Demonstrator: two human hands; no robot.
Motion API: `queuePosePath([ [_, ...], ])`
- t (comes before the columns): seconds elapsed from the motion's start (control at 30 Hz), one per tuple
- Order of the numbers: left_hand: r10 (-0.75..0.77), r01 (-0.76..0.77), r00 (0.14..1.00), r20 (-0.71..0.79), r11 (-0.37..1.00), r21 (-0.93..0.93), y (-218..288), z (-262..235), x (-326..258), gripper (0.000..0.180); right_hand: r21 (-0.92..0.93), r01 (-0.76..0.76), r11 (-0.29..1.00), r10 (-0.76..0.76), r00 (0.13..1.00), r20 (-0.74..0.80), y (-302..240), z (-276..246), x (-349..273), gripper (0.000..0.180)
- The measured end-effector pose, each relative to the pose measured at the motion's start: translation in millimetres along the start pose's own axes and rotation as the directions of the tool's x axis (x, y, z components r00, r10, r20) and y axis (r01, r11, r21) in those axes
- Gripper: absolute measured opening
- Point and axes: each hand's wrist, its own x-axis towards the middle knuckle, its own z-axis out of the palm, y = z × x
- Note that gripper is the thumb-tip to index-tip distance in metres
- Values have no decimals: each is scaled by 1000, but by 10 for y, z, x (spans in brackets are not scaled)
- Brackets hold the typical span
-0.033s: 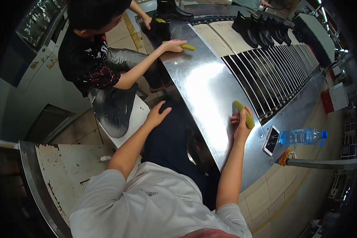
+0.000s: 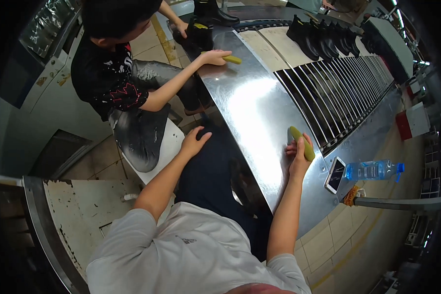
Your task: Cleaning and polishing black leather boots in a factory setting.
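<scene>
My right hand is closed around a yellow-green stick and rests on the shiny steel worktable, beside its slatted part. My left hand lies open on my dark trouser leg, just off the table's edge and next to a white seat. Across the corner sits a co-worker in a black shirt. That person's hand holds a similar yellow stick on the table, near a black boot.
A phone and a blue-capped water bottle lie at the table's near right corner. Several black boots stand in a row at the far end. A worn white cabinet is at my left.
</scene>
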Motion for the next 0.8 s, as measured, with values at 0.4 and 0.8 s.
queuePosePath([
  [0.4, 129, -112, 991, -41, 950, 291, 201, -107, -615, 27, -174, 22, 984, -26, 999, -19, -26, -71, -35, 41],
  [0.8, 221, -192, 960, -171, 966, 173, 133, 190, -4, 20, -155, 15, 988, -20, 999, -32, -19, -72, -42, 43],
])
